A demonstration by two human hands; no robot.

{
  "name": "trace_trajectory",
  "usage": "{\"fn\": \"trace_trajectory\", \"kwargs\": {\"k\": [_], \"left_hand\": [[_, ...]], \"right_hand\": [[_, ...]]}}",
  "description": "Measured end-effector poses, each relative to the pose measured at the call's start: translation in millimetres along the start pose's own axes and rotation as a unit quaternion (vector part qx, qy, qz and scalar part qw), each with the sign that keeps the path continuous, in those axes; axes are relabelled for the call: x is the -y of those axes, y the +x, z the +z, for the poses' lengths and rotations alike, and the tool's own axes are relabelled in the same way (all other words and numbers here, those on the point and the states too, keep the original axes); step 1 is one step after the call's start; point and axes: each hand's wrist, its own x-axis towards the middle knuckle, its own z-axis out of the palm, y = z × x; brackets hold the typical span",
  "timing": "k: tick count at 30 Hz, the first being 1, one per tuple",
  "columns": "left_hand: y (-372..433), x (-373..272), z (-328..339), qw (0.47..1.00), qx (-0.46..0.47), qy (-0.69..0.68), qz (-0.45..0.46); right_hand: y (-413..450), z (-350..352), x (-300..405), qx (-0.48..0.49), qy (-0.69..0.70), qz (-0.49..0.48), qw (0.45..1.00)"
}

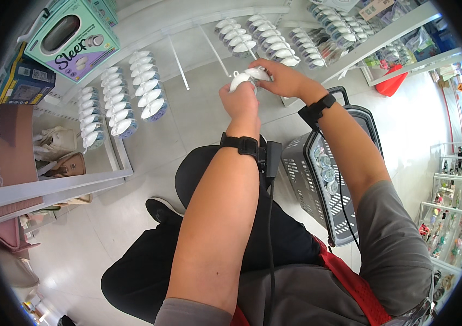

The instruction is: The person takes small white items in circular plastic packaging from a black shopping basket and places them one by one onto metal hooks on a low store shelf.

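Note:
My left hand (241, 100) grips a white-topped package (240, 80) with a small hanging loop. Close beside it on the right, the fingers of my right hand (281, 79) pinch a second white-topped package (257, 73), near the front end of a display hook. Rows of like packages (237, 38) with clear containers hang on hooks just beyond my hands. More rows (147, 85) hang to the left. Between them two white hooks (178, 63) stick out with nothing on them. What is inside the held packages is hidden.
A grey plastic basket (302, 175) holding several clear round containers (328, 175) stands on the floor by my right arm. A green boxed item (74, 40) hangs at the upper left above a white shelf edge (59, 189). A red object (391, 80) lies at the upper right.

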Motion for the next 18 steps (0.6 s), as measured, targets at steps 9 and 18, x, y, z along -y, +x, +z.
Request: {"fn": "trace_trajectory", "kwargs": {"k": [9,18], "left_hand": [[6.7,13.6,5.3,0.999,-0.018,0.004,0.028],[-11.4,3.0,7.3,0.999,0.035,0.027,0.013]], "right_hand": [[-25.9,-12.4,9.1,-0.032,0.014,-0.021,0.999],[-66.7,-39.8,8.9,-0.03,0.132,0.058,0.989]]}}
